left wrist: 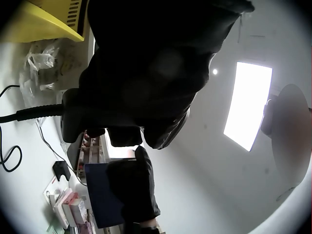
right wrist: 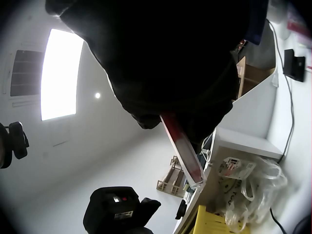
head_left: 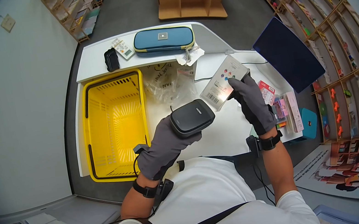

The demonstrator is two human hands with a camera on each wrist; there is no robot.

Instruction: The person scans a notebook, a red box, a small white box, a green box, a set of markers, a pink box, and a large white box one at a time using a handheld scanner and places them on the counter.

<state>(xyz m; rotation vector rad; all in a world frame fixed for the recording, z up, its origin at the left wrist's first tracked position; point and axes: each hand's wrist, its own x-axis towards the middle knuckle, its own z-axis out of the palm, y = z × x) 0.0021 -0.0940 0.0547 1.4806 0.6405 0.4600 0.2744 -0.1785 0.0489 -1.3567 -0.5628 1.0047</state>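
My gloved left hand [head_left: 166, 145] grips a black handheld barcode scanner [head_left: 193, 117], its head tilted toward a flat pale box [head_left: 225, 82]. In the right wrist view the same scanner [right wrist: 113, 209] faces the box across a short gap. That box shows a printed barcode and a cluster of small coloured dots. Its right edge is pinched in my gloved right hand [head_left: 255, 103], thumb across the printed face. The left wrist view shows the left glove [left wrist: 146, 63] dark, wrapped around the scanner, whose cable [left wrist: 41, 112] runs off left.
A yellow basket [head_left: 88, 130] stands left on the white counter, beside clear plastic bags [head_left: 168, 83]. A blue pencil case [head_left: 163, 39] lies on the raised ledge. To the right are a dark screen [head_left: 289, 54] and several boxed goods [head_left: 287, 112]. A thin cable crosses the counter.
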